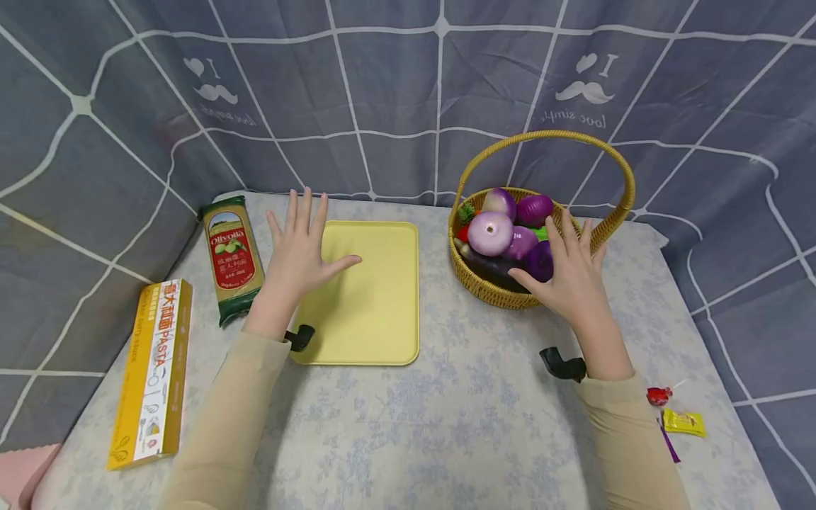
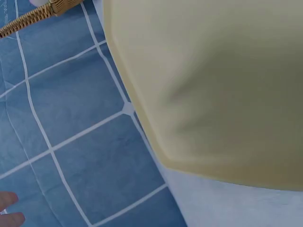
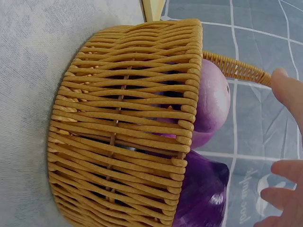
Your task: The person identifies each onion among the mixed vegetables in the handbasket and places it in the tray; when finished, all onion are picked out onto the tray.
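Note:
My left hand [image 1: 298,248] lies flat with straight, spread fingers over the left edge of a yellow tray [image 1: 376,312], holding nothing. The tray [image 2: 213,80] fills the left wrist view. My right hand [image 1: 570,273] hovers with spread fingers at the near right rim of a wicker basket [image 1: 494,290], close to a dark purple vegetable [image 1: 540,261]. Purple onions [image 1: 489,232] and other toy vegetables fill the basket. In the right wrist view the basket wall [image 3: 128,132] and a purple vegetable [image 3: 201,196] show, with my fingertips [image 3: 284,85] beside them.
A green Olivoila pasta packet [image 1: 231,256] lies left of the tray, and a yellow pasta box [image 1: 153,372] nearer the left table edge. Small wrapped sweets [image 1: 676,418] sit at the right front. A grey grid-patterned cloth backs the table.

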Motion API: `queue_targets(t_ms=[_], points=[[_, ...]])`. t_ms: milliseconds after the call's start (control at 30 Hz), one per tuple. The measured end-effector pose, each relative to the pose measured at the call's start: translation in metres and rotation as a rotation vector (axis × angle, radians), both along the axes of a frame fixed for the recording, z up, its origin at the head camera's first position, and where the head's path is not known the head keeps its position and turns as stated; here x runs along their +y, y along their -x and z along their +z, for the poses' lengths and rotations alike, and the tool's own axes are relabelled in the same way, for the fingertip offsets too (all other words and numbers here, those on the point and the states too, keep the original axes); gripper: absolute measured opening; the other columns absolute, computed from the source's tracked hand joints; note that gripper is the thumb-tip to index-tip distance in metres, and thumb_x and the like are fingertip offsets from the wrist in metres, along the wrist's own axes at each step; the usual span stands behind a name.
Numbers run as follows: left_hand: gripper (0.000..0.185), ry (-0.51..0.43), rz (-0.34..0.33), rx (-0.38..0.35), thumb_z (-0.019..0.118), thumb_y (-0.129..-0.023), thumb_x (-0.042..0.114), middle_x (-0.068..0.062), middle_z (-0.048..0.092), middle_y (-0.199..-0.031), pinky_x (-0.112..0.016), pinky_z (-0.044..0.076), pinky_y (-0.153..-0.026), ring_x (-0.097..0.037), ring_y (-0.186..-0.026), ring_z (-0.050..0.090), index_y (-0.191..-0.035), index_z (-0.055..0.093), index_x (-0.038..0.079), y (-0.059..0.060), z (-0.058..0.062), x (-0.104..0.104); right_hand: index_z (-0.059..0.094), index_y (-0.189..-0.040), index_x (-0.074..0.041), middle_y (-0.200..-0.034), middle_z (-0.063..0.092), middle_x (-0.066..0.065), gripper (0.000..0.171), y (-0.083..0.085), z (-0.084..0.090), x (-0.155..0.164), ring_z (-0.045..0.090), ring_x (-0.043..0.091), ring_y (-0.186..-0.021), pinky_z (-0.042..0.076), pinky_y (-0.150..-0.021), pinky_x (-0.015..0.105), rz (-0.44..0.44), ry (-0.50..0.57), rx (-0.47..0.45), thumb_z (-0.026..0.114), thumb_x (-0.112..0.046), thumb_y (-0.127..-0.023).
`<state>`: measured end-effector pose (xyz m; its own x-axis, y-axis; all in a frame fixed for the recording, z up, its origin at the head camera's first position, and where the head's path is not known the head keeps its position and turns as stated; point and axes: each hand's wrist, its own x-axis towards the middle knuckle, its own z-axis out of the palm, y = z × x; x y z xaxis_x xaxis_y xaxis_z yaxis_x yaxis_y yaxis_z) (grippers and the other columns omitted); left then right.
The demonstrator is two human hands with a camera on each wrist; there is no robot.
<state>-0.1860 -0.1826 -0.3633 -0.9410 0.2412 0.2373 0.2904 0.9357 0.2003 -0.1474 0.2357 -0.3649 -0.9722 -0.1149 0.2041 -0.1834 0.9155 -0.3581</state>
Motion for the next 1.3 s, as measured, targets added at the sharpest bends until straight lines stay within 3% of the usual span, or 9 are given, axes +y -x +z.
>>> queue_targets(t_ms=[400,567,700,833,967,1133,1300], points=[[0.107,-0.152,0.058,-0.087,0.064,-0.086,0.061,-0.022,0.004,-0.164,-0.068,0.003,-0.118,-0.042,-0.152,0.0,-0.159,0.009,0.005,-0.024,-0.024,-0.036,0.021,-0.157,-0.005,-0.164,0.011,0.022,0.097,-0.005,-0.007,0.008,-0.001,0.048,-0.15,0.002,-0.115,0.072,-0.027,0.102,0.006,0.069,-0.052,-0.087],[0.104,-0.215,0.1,-0.155,0.062,-0.089,0.06,-0.024,0.006,-0.164,-0.069,0.014,-0.116,-0.046,-0.15,0.007,-0.159,0.01,0.004,-0.038,-0.033,-0.049,0.023,-0.157,-0.008,-0.163,0.017,0.02,0.096,-0.008,-0.011,0.01,0.011,0.046,-0.15,0.022,-0.11,0.073,-0.053,0.149,0.018,0.069,-0.054,-0.087],[0.099,-0.286,0.132,-0.244,0.059,-0.092,0.057,-0.023,0.003,-0.164,-0.075,0.014,-0.112,-0.049,-0.149,0.006,-0.159,0.007,0.006,-0.045,-0.037,-0.056,0.027,-0.156,-0.009,-0.161,0.025,0.02,0.092,-0.008,-0.016,0.01,0.023,0.044,-0.147,0.03,-0.107,0.072,-0.082,0.201,0.052,0.073,-0.046,-0.086],[0.092,-0.366,0.136,-0.309,0.058,-0.095,0.05,-0.024,0.006,-0.164,-0.075,0.015,-0.111,-0.048,-0.149,0.008,-0.159,0.009,0.006,-0.046,-0.043,-0.06,0.032,-0.153,-0.006,-0.155,0.035,0.022,0.088,-0.008,-0.021,0.012,0.034,0.042,-0.142,0.034,-0.109,0.066,-0.132,0.269,0.09,0.077,-0.038,-0.084],[0.088,-0.408,0.128,-0.398,0.058,-0.097,0.045,-0.028,0.015,-0.16,-0.068,0.026,-0.112,-0.048,-0.145,0.021,-0.159,0.009,0.004,-0.043,-0.052,-0.061,0.033,-0.153,-0.006,-0.151,0.04,0.023,0.088,-0.01,-0.025,0.016,0.039,0.042,-0.137,0.035,-0.109,0.062,-0.189,0.3,0.088,0.079,-0.036,-0.083],[0.081,-0.421,0.168,-0.527,0.058,-0.099,0.037,-0.03,0.026,-0.155,-0.063,0.039,-0.107,-0.047,-0.137,0.037,-0.158,0.013,0.004,-0.044,-0.061,-0.062,0.033,-0.152,-0.004,-0.145,0.043,0.025,0.089,-0.011,-0.028,0.02,0.045,0.043,-0.128,0.039,-0.105,0.061,-0.245,0.315,0.064,0.079,-0.035,-0.083],[0.071,-0.451,0.192,-0.576,0.057,-0.1,0.026,-0.027,0.037,-0.149,-0.057,0.045,-0.101,-0.043,-0.129,0.045,-0.156,0.022,0.002,-0.045,-0.068,-0.063,0.036,-0.152,-0.005,-0.139,0.047,0.027,0.086,-0.011,-0.034,0.017,0.048,0.041,-0.116,0.04,-0.098,0.057,-0.284,0.367,0.031,0.079,-0.035,-0.083]])
